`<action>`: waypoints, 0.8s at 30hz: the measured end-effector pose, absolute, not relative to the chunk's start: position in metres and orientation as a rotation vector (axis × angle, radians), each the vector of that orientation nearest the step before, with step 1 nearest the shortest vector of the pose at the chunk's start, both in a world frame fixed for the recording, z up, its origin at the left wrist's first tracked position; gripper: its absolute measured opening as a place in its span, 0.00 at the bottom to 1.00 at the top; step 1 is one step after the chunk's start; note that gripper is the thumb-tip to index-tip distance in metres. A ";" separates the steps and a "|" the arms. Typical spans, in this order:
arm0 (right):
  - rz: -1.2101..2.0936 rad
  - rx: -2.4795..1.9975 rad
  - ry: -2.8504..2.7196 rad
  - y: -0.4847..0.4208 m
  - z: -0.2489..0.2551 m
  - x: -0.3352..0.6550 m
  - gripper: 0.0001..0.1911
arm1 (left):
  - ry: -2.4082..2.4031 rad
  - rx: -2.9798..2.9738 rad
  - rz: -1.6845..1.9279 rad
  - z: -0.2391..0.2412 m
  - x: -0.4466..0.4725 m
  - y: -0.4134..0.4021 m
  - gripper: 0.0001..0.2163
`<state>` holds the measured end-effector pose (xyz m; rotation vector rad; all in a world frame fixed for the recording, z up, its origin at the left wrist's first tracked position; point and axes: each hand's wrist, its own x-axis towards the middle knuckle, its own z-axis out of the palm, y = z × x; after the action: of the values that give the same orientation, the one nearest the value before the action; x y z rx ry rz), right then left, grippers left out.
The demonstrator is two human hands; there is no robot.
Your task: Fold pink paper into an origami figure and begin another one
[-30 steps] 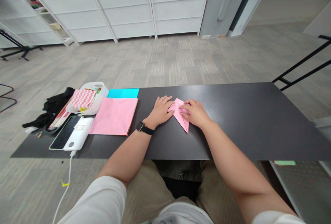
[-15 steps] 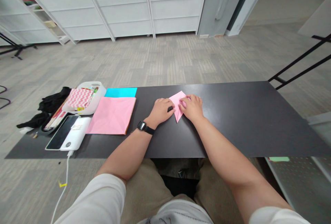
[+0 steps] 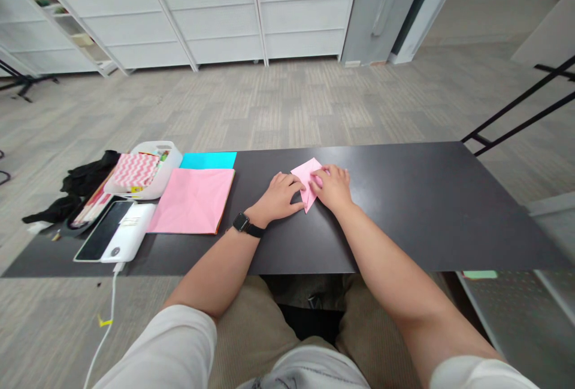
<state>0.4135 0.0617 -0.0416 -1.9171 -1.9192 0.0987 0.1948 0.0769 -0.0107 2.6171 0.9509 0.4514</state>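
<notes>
A small sheet of pink paper [image 3: 306,169], folded to a kite-like shape with its narrow tip towards me, lies on the dark table [image 3: 417,209]. My left hand [image 3: 282,196] rests at its left side, thumb and fingers spread apart. The thumb touches near the lower tip, while the index finger reaches the left edge. From the right, the bent fingers of my right hand [image 3: 333,187] pinch at the paper's right part, covering some of it. A dark watch [image 3: 242,222] is on my left wrist.
Left of my hands lie a stack of pink paper [image 3: 193,200] and a blue sheet [image 3: 209,160]. Beyond them are a white basket [image 3: 168,170], black cloth [image 3: 87,176], a phone [image 3: 102,233] and a white power bank [image 3: 130,230] with a cable [image 3: 112,299].
My left thumb has moved away from the index finger, down towards the paper's lower tip. My right hand and the paper stay nearly in place. The view has shifted slightly.
</notes>
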 end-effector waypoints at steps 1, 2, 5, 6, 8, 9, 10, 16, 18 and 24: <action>0.100 -1.918 -1.919 0.062 -0.042 0.414 0.15 | 0.944 2.612 0.447 -0.011 0.194 0.077 0.18; 0.103 -1.919 -1.919 0.062 -0.042 0.414 0.15 | 0.940 2.607 0.441 -0.011 0.194 0.076 0.18; 0.112 -1.922 -1.917 0.061 -0.041 0.413 0.15 | 0.938 2.596 0.422 -0.012 0.193 0.076 0.20; 0.115 -1.924 -1.914 0.061 -0.041 0.413 0.15 | 0.940 2.593 0.415 -0.012 0.192 0.076 0.20; 0.122 -1.925 -1.909 0.061 -0.040 0.413 0.15 | 0.945 2.589 0.403 -0.012 0.192 0.076 0.22; 0.125 -1.926 -1.906 0.061 -0.040 0.413 0.15 | 0.949 2.588 0.397 -0.012 0.192 0.076 0.23; 0.127 -1.926 -1.903 0.061 -0.040 0.413 0.15 | 0.954 2.588 0.391 -0.011 0.192 0.075 0.23; 0.135 -1.913 -1.901 0.061 -0.041 0.413 0.15 | 0.952 2.579 0.403 -0.009 0.193 0.073 0.22; 0.137 -1.908 -1.905 0.062 -0.042 0.414 0.15 | 0.966 2.567 0.424 -0.009 0.194 0.072 0.16; 0.131 -1.913 -1.914 0.062 -0.043 0.414 0.15 | 1.033 2.574 0.459 -0.014 0.199 0.071 0.20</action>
<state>0.4140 0.0619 -0.0426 -1.9135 -1.9137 0.1309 0.1995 0.0715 -0.0145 2.5740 1.0331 0.4585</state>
